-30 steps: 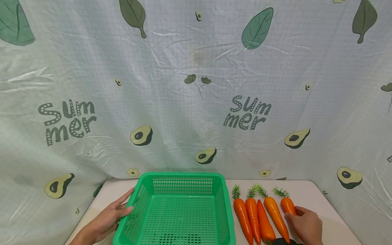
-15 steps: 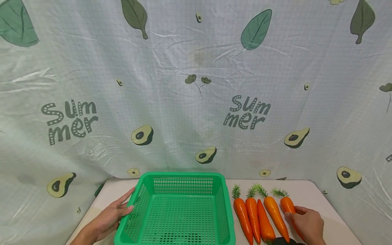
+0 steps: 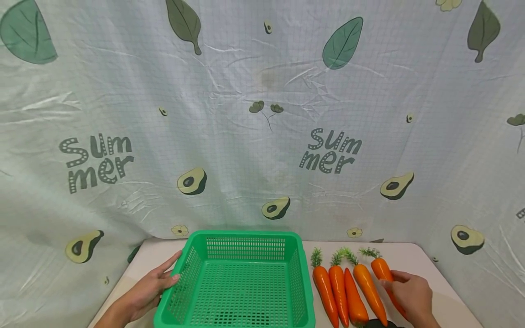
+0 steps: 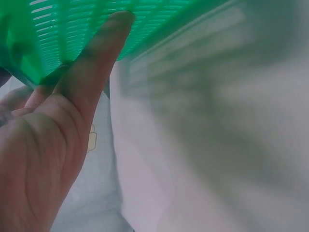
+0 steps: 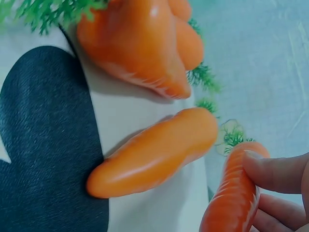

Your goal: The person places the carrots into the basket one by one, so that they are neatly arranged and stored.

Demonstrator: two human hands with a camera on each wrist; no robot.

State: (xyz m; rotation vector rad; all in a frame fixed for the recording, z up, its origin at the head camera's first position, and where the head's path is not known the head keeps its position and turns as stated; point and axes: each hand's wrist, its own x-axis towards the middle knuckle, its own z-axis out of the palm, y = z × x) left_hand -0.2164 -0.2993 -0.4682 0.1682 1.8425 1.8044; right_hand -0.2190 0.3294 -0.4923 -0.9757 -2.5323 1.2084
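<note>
Along the left wall of a green basket (image 3: 248, 234) my left hand (image 3: 145, 291) rests with its index finger extended. The left wrist view shows a straight finger of this hand (image 4: 53, 135) against the outside of the slatted wall. My right hand (image 3: 412, 294) pinches the rightmost carrot (image 3: 381, 268) near its leafy end, between thumb and fingers. This carrot (image 5: 231, 198) is near the right wrist camera, beside an orange carrot (image 5: 159, 152) lying on the table. Several carrots (image 3: 337, 291) lie side by side right of the basket.
A dark shape (image 3: 379, 323) lies by the lower ends of the carrots; it is larger in the right wrist view (image 5: 43, 130). Printed fabric (image 3: 229, 136) hangs behind the pale table (image 3: 445, 305) and at both sides.
The rightmost carrot has moved slightly away from me and left, with my right hand's fingers on it. My left hand has stayed at the basket wall.
</note>
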